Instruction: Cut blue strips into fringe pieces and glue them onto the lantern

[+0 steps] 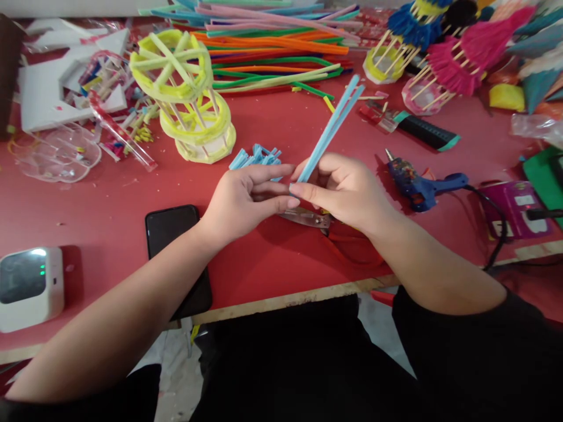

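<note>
My right hand (345, 184) is closed round a small bunch of light blue pipe cleaners (329, 132), which slant up and to the right. Beside their lower ends is my left hand (250, 199), its fingers stretched out and the thumb apart; its fingertips meet or nearly meet the right hand's. Just behind the left hand lies a pile of short cut light blue pipe cleaner pieces (257, 157). Under the hands, partly hidden, a metal tool with red handles (308, 217), perhaps cutting pliers, rests on the red table (264, 264).
A yellow pipe cleaner and stick frame (196, 126) stands at the back left, before long coloured pipe cleaners (272, 47). On the right are a blue glue gun (417, 181) and a utility knife (426, 130). A phone (176, 234) and a white device (30, 287) lie left.
</note>
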The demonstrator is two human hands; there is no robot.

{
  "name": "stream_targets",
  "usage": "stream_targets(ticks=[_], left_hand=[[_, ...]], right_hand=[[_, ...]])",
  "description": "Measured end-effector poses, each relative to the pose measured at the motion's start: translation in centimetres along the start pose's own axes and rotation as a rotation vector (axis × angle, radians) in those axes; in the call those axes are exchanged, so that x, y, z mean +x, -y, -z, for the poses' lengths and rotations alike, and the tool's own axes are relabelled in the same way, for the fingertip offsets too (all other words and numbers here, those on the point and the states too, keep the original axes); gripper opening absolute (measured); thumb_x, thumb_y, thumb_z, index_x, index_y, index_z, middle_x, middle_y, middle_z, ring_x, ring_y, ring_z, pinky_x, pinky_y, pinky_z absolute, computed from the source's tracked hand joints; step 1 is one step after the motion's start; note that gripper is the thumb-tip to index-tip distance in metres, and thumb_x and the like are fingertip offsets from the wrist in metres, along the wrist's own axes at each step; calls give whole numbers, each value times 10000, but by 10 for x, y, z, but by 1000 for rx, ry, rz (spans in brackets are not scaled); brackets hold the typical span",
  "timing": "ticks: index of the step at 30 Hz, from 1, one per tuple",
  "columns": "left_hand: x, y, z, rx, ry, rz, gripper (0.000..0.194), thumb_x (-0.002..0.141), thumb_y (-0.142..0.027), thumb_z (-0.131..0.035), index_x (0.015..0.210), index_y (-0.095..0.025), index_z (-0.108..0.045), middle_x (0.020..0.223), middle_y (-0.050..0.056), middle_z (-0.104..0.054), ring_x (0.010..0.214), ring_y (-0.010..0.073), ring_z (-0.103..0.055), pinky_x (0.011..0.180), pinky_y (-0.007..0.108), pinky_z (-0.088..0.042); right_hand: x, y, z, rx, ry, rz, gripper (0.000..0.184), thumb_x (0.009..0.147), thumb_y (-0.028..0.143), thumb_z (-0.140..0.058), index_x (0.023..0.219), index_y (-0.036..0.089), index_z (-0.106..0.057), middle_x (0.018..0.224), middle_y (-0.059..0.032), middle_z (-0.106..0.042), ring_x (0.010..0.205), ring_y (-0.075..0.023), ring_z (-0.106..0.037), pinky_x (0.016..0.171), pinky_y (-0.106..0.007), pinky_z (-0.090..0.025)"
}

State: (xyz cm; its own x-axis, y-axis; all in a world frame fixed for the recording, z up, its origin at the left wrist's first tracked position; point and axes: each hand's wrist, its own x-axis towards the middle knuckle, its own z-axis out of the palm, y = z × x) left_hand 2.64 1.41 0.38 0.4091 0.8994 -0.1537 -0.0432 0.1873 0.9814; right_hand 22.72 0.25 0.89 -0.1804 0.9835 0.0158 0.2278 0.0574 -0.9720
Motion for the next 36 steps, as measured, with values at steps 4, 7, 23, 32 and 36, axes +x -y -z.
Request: stream_targets(ticks=[4, 7, 23, 32, 36], left_hand=[[1, 0, 0, 11, 7, 15, 465, 708, -138, -908, 1156, -168, -787, 782, 30, -828, 810, 258, -835, 760, 340, -726], [2, 0, 1, -9, 1, 39, 504, 694, -207, -951, 1166, -172, -779, 748, 27, -811, 763, 241, -825, 725, 313, -715], [-1, -2, -6, 38, 7, 2, 531, 621, -311, -1015, 1090, -173, -808, 918, 61, -856, 941, 289, -835, 862, 357, -714], [4, 4, -2, -164, -55, 55, 517, 626, -309, -1017, 1052, -196, -747, 818, 25, -821, 789, 244, -827, 748, 341, -722], [7, 3, -2, -298, -126, 87, 460, 627, -230, -1013, 993, -216, -734, 794, -12, -804, 722, 184, -803, 686, 270, -707]], right_hand=[[1, 3, 0, 69, 63, -43, 439, 794, 633, -847, 862, 225, -699, 687, 35, -665, 534, -110, -575, 496, -265, -478], [2, 6, -1, 151, 74, -75, 461, 788, 639, -853, 839, 229, -649, 632, 56, -628, 483, -99, -570, 474, -258, -489], [-1, 7, -1, 15, 44, -46, 414, 752, 561, -906, 704, 209, -693, 497, 56, -593, 435, -102, -545, 415, -244, -437], [-3, -6, 4, -167, -42, 227, 446, 778, 611, -874, 1013, 252, -748, 974, -40, -787, 929, -235, -764, 878, -408, -653], [-4, -7, 12, -479, -16, 585, 251, 853, 398, -870, 1072, 307, -786, 1158, -36, -812, 1126, -282, -759, 1051, -481, -613]])
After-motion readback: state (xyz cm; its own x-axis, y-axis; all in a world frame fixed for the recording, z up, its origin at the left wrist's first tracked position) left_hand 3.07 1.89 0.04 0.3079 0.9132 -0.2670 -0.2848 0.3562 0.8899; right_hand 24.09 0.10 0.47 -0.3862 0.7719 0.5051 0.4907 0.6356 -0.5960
